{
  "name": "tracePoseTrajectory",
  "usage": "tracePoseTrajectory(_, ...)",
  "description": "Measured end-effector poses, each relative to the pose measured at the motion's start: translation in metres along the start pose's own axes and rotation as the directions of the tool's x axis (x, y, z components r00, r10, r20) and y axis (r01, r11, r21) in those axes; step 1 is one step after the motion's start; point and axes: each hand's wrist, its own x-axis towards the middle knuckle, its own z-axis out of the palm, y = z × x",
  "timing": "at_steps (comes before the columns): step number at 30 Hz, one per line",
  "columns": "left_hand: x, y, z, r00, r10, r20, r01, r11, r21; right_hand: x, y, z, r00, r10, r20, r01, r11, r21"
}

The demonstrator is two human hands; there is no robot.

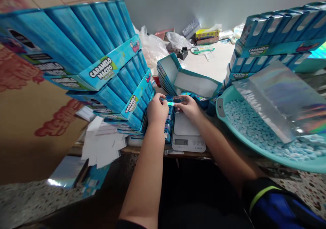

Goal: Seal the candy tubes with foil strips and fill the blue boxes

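Observation:
Between my two hands is a small shiny iridescent packet (171,103). My left hand (158,109) pinches its left end with bent fingers. The fingers of my right hand (188,106) are closed on its right end. Just below the hands, a row of small blue boxes (167,136) runs toward me, partly covered by my left hand and forearm. A white digital scale (188,147) lies right of that row, under my right hand, its plate bare where it shows.
Tall stacks of blue candy display boxes (112,69) stand at left, with more boxes (270,49) at right. A turquoise basin (254,147) holds pale blue candies beneath a shiny plastic bag (282,96). Behind my hands sits an open display tray (196,81). White cards (98,140) overhang the table edge.

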Motion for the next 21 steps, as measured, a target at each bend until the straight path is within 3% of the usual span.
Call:
tracePoseTrajectory(7, 0.000, 0.000, 0.000, 0.999, -0.043, 0.015, 0.043, 0.999, 0.006, -0.002, -0.004, 0.003, 1.000, 0.015, -0.019, -0.015, 1.000, 0.007)
tracePoseTrajectory(21, -0.002, 0.002, 0.002, 1.000, -0.023, -0.019, 0.023, 1.000, 0.013, -0.004, 0.010, 0.005, 0.997, -0.063, -0.034, 0.062, 0.997, -0.041)
